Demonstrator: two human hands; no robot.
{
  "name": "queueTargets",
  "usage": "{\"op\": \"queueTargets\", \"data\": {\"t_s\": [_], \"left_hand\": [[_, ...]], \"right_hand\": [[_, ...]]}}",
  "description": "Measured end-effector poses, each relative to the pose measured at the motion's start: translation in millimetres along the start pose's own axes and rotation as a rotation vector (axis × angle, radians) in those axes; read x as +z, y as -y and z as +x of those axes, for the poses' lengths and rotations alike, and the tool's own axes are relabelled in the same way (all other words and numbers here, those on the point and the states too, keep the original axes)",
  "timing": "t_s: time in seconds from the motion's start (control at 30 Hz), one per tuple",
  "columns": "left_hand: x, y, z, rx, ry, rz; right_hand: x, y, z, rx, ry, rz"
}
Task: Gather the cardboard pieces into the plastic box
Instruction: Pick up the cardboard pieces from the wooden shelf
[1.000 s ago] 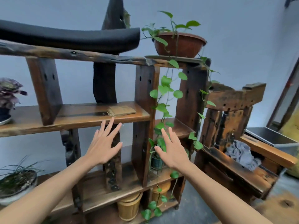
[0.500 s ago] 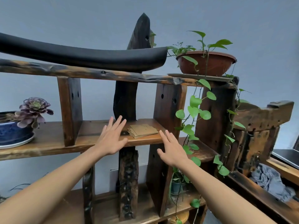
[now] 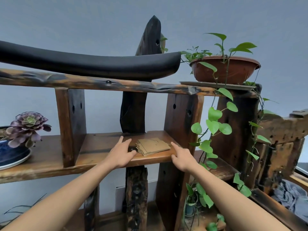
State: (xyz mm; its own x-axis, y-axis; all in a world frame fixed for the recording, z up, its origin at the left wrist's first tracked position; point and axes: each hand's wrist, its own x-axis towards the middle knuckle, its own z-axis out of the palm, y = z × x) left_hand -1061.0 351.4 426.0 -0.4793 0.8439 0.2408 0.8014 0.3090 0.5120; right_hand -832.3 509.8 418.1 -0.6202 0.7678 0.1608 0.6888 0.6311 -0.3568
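A small fanned stack of brown cardboard pieces (image 3: 152,146) lies flat on the middle wooden shelf (image 3: 100,147), near its right upright. My left hand (image 3: 120,154) rests over the shelf just left of the stack, fingers spread, thumb close to the stack's left edge. On the other side, my right hand (image 3: 181,157) hovers at the shelf's front corner with its fingers stretched toward the stack. Neither hand holds anything. No plastic box is in view.
A trailing green vine (image 3: 215,124) hangs from a red-brown pot (image 3: 225,70) just right of my right hand. A purple succulent in a blue pot (image 3: 21,130) stands on the shelf at far left. A long black curved piece (image 3: 86,64) lies on the top beam.
Both hands have moved forward and closer to the cardboard stack, now flanking it on the shelf. The view has come nearer to the shelf and shifted left.
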Motion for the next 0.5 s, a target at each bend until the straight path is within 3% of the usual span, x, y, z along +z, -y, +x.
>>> {"op": "queueTargets", "data": {"t_s": [0.23,0.5], "left_hand": [[2.5,-14.8,25.1,-0.236,-0.014,-0.301],[14.5,-38.7,35.5,-0.546,0.033,-0.841]], "right_hand": [[-2.6,-24.0,54.3,0.129,0.013,0.278],[8.6,-28.1,92.2,0.195,0.129,0.575]]}}
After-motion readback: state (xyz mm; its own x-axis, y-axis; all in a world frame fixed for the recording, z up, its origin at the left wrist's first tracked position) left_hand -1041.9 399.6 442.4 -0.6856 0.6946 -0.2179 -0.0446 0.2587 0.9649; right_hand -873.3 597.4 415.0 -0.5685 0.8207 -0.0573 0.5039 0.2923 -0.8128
